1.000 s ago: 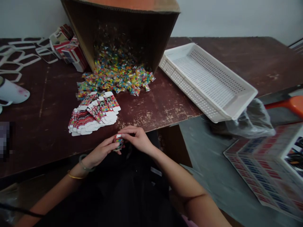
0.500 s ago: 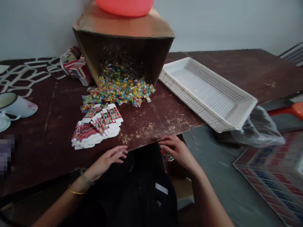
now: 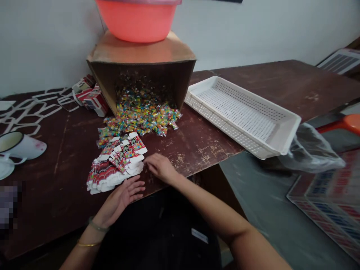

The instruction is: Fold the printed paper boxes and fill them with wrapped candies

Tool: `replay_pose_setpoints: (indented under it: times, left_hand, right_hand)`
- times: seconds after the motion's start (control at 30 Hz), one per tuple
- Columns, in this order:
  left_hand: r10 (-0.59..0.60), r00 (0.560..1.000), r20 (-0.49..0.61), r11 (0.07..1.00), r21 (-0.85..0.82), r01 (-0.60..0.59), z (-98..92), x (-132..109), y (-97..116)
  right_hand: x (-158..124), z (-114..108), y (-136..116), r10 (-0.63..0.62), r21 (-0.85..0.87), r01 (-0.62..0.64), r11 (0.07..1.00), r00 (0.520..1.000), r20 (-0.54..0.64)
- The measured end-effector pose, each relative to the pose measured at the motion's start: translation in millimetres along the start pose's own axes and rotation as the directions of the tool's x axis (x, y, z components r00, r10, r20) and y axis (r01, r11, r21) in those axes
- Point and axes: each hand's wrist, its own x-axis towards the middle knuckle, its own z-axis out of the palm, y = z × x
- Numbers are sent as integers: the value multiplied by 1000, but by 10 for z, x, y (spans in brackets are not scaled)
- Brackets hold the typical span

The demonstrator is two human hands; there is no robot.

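Note:
A fanned stack of flat printed red-and-white cartons [image 3: 115,163] lies on the dark brown table [image 3: 56,157]. My right hand [image 3: 159,167] rests on the table at the stack's right edge, fingers curled toward the cartons, holding nothing I can make out. My left hand [image 3: 123,195] lies open, palm partly up, just below the stack near the table's front edge. Behind the stack a pile of small colourful wrapped candies [image 3: 140,114] spills from a tipped cardboard box [image 3: 140,63].
An orange basin [image 3: 137,18] sits on top of the box. A white perforated tray [image 3: 242,112] overhangs the table's right edge beside a clear plastic bag [image 3: 309,150]. A white mug [image 3: 18,146] and more cartons [image 3: 87,93] lie at the left. Printed sheets [image 3: 332,198] lie lower right.
My right hand took the small folded box down to the right below the table, then came back empty to the carton stack. My left hand let go and opened. The view tilted up.

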Motion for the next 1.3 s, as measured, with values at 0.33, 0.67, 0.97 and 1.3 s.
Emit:
replay_pose_setpoints:
  times: [0.33,0.67,0.97,1.3]
  left_hand:
    - [-47,998,30,989,141,43,284,-57,-54]
    - [-24,999,46,992,-126,29,182,121,-24]
    - [102,989,-112,995,-4,-103,418,306,1]
    - [558,762,-327,704,673,-226,297,-147,472]
  right_hand:
    - [768,56,414,55,-116,-36,993,985,165]
    - [-532,22,-284,75,106,-48,993,961,-266]
    - [-794,46,-712,623,803,-247,543,759,-187]
    - [-784,-238,-818,234,337,-49,940,812,-535]
